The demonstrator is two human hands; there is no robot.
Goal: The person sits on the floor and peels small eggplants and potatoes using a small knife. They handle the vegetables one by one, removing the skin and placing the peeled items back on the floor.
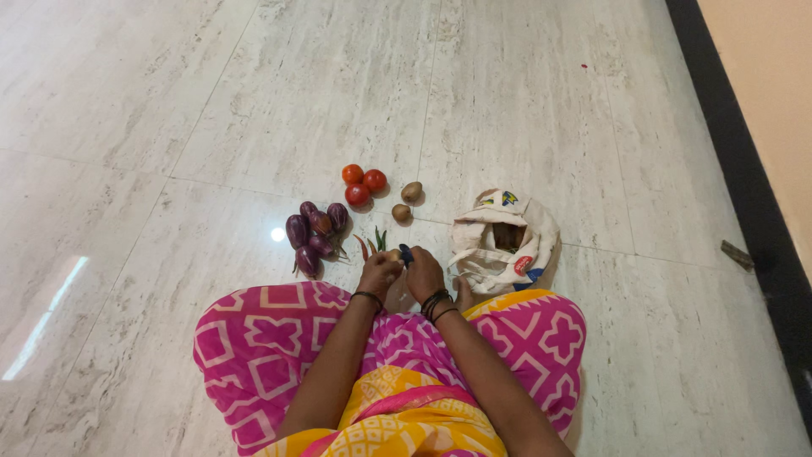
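Two hands together over vegetables on the floor

The left hand and right hand close their fingers on a small dark thing, too small to tell; chillies, aubergines, tomatoes, potatoes lie just ahead, cloth bag at right.

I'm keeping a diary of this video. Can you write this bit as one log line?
left hand: holds small item, unclear | right hand: touching it | nearby: chillies, brinjals, tomatoes, potatoes, cloth bag
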